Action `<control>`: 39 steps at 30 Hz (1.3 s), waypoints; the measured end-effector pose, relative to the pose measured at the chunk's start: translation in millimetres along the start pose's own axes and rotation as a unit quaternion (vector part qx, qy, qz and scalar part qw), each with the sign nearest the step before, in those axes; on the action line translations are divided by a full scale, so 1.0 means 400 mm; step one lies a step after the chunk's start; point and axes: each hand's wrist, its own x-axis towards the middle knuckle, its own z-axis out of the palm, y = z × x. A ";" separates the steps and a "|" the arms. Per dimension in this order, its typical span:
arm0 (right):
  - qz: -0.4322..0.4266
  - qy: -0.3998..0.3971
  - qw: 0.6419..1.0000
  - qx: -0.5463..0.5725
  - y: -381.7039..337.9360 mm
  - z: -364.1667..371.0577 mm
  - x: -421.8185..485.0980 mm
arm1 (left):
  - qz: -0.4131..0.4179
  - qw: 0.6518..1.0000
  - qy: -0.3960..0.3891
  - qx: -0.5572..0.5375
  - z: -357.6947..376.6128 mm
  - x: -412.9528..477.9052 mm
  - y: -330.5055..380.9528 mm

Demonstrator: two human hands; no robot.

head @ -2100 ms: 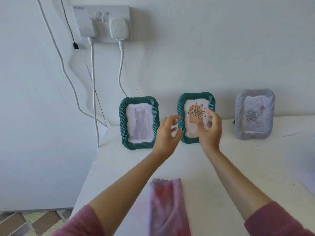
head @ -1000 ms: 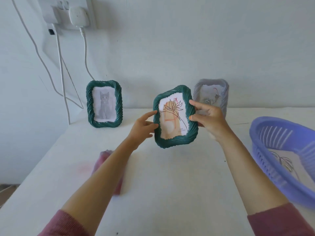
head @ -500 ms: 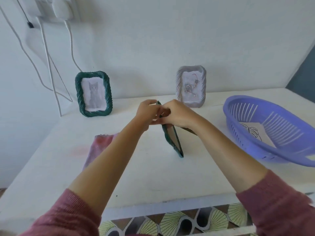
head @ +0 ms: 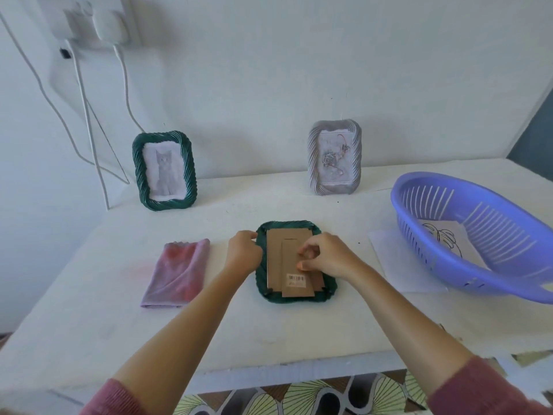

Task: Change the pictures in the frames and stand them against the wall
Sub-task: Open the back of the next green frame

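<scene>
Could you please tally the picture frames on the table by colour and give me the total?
Green frames: 2, the cat frame standing at the wall and the face-down frame under the hands.
Grey frame: 1, standing at the wall.
Total: 3

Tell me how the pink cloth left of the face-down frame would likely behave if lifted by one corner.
The pink cloth would probably go floppy and unfold: it lies folded flat with soft, rounded edges. It looks thin, so likely light for its size. Its fuzzy surface suggests it would drag on the table rather than slide easily if pushed.
</scene>
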 end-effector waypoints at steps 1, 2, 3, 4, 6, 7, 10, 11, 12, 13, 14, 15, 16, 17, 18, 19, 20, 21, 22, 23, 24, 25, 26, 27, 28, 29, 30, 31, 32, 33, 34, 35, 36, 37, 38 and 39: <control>-0.003 0.001 1.000 0.005 0.006 0.007 0.004 | 0.005 1.000 0.002 0.025 0.003 -0.001 -0.002; -0.008 -0.002 1.000 0.007 0.009 0.009 0.008 | 0.008 0.999 0.004 0.052 0.003 -0.002 -0.002; -0.010 -0.010 1.000 0.009 0.013 0.009 0.013 | 0.011 0.997 0.009 0.080 0.002 -0.004 0.000; -0.013 -0.019 1.000 0.011 0.017 0.006 0.019 | 0.015 0.994 0.017 0.106 0.000 -0.003 0.002; -0.023 -0.018 0.999 0.021 0.028 -0.008 0.038 | 0.030 0.990 0.037 0.132 -0.005 0.012 0.007; -0.028 0.000 0.999 0.027 0.034 -0.018 0.051 | 0.042 0.989 0.043 0.133 -0.008 0.024 0.010; -0.030 0.085 0.996 0.026 0.059 -0.044 0.103 | 0.079 0.990 0.022 0.118 -0.012 0.062 0.019; -0.027 0.100 0.995 0.015 0.067 -0.049 0.119 | 0.087 0.990 0.006 0.113 -0.011 0.074 0.018; -0.028 0.104 0.994 0.001 0.074 -0.052 0.134 | 0.095 0.990 -0.007 0.108 -0.009 0.086 0.016; -0.030 0.097 0.995 -0.012 0.081 -0.052 0.149 | 0.101 0.989 -0.018 0.105 -0.007 0.097 0.012; -0.035 0.087 0.995 -0.021 0.087 -0.051 0.161 | 0.106 0.988 -0.025 0.105 -0.004 0.106 0.008; -0.040 0.077 0.996 -0.026 0.091 -0.050 0.170 | 0.110 0.988 -0.027 0.107 -0.003 0.114 0.005; -0.046 0.069 0.996 -0.024 0.094 -0.050 0.179 | 0.113 0.988 -0.025 0.105 -0.003 0.120 0.001; -0.053 0.062 0.996 -0.018 0.097 -0.050 0.184 | 0.114 0.988 -0.021 0.099 -0.003 0.127 -0.002; -0.059 0.057 0.997 -0.012 0.099 -0.052 0.190 | 0.115 0.989 -0.019 0.094 -0.003 0.133 -0.006; -0.062 0.053 0.997 -0.008 0.101 -0.054 0.194 | 0.116 0.989 -0.019 0.090 -0.004 0.139 -0.009; -0.064 0.051 0.997 -0.007 0.103 -0.056 0.199 | 0.117 0.989 -0.021 0.087 -0.004 0.144 -0.011; -0.064 0.048 0.997 -0.008 0.105 -0.058 0.204 | 0.118 0.989 -0.024 0.084 -0.004 0.147 -0.012; -0.066 0.046 0.997 -0.010 0.107 -0.059 0.208 | 0.119 0.989 -0.025 0.082 -0.002 0.151 -0.011; -0.066 0.045 0.997 -0.015 0.109 -0.060 0.212 | 0.120 0.989 -0.025 0.079 0.000 0.154 -0.010; -0.066 0.045 0.997 -0.023 0.110 -0.061 0.216 | 0.121 0.990 -0.023 0.075 0.004 0.156 -0.009; -0.066 0.046 0.996 -0.031 0.111 -0.061 0.219 | 0.121 0.990 -0.020 0.072 0.009 0.157 -0.007; -0.068 0.048 0.996 -0.040 0.111 -0.061 0.222 | 0.121 0.990 -0.016 0.071 0.013 0.157 -0.006; -0.070 0.051 0.995 -0.050 0.110 -0.060 0.223 | 0.121 0.990 -0.011 0.071 0.018 0.157 -0.005; -0.070 0.054 0.994 -0.060 0.108 -0.060 0.224 | 0.119 0.990 -0.005 0.073 0.023 0.158 -0.004; -0.071 0.058 0.993 -0.070 0.106 -0.059 0.225 | 0.117 0.990 0.003 0.075 0.027 0.157 -0.004; -0.070 0.062 0.993 -0.077 0.104 -0.057 0.226 | 0.114 0.990 0.011 0.078 0.030 0.157 -0.001; -0.068 0.065 0.992 -0.082 0.103 -0.054 0.226 | 0.110 0.990 0.020 0.082 0.034 0.156 0.001; -0.067 0.068 0.992 -0.084 0.101 -0.052 0.226 | 0.106 0.990 0.029 0.086 0.037 0.156 0.004; -0.066 0.071 0.992 -0.085 0.100 -0.050 0.226 | 0.101 0.990 0.037 0.090 0.041 0.155 0.007; -0.066 0.076 0.991 -0.086 0.100 -0.050 0.227 | 0.097 0.990 0.045 0.094 0.045 0.154 0.011; -0.067 0.080 0.991 -0.088 0.099 -0.049 0.227 | 0.092 0.989 0.052 0.099 0.049 0.153 0.015; -0.067 0.084 0.990 -0.089 0.099 -0.050 0.228 | 0.089 0.989 0.060 0.102 0.053 0.152 0.018; -0.067 0.089 0.990 -0.090 0.099 -0.050 0.228 | 0.086 0.989 0.067 0.104 0.058 0.152 0.022; -0.066 0.094 0.989 -0.092 0.100 -0.051 0.229 | 0.085 0.988 0.073 0.104 0.063 0.152 0.023; -0.062 0.100 0.989 -0.094 0.101 -0.052 0.228 | 0.084 0.988 0.077 0.103 0.068 0.152 0.027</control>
